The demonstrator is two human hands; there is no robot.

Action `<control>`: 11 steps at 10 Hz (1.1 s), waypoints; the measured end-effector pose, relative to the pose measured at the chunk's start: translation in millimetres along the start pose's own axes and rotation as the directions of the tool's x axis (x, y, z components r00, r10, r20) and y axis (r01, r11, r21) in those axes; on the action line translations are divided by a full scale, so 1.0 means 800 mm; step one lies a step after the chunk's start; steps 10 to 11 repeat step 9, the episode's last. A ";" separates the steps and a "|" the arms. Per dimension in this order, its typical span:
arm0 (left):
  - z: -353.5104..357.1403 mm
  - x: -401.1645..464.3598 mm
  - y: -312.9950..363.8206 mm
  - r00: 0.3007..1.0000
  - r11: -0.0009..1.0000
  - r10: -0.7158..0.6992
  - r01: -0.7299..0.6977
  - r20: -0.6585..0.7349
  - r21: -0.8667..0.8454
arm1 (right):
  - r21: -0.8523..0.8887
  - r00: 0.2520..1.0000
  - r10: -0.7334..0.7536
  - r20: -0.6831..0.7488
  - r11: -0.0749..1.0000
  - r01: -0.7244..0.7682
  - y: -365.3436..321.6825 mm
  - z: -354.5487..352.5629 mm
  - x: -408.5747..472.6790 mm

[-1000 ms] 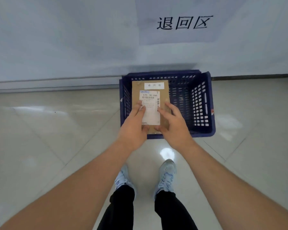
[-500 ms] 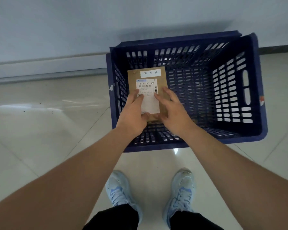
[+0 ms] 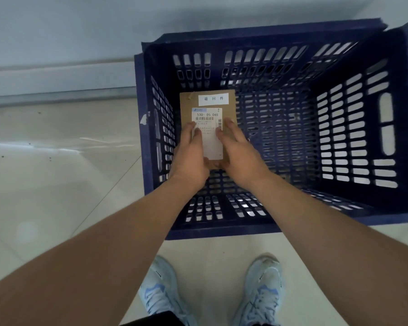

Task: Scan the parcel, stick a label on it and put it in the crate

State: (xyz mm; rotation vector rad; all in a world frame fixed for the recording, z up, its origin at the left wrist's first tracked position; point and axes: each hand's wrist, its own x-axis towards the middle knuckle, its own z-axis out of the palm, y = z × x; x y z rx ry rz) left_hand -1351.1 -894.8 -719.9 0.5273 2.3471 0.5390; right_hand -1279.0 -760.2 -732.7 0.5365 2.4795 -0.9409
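Note:
A flat brown cardboard parcel (image 3: 231,107) is deep inside the dark blue slotted crate (image 3: 386,208), near its left wall. It carries a white barcode shipping label (image 3: 209,118) and a small white sticker (image 3: 213,99) with printed characters at its far edge. My left hand (image 3: 190,156) grips the parcel's near left side, thumb on the label. My right hand (image 3: 239,151) grips the near right side. I cannot tell whether the parcel touches the crate floor.
The crate stands on a glossy pale tiled floor (image 3: 57,184) against a light wall with a skirting board (image 3: 57,78). My feet in light blue trainers (image 3: 262,290) stand just in front of the crate. Nothing else shows inside the crate.
Both hands have lowered the parcel from above the crate's rim down into its left half. The view has closed in on the crate as I bend forward.

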 end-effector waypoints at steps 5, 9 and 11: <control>-0.023 -0.004 0.039 0.987 0.940 -0.029 -0.026 0.156 0.341 | -0.143 0.985 0.166 0.036 0.977 -0.159 -0.029 -0.042 -0.019; -0.203 -0.131 0.187 0.966 0.897 -0.022 -0.095 0.258 0.431 | -0.119 0.972 0.236 0.007 0.965 -0.233 -0.129 -0.213 -0.154; -0.203 -0.131 0.187 0.966 0.897 -0.022 -0.095 0.258 0.431 | -0.119 0.972 0.236 0.007 0.965 -0.233 -0.129 -0.213 -0.154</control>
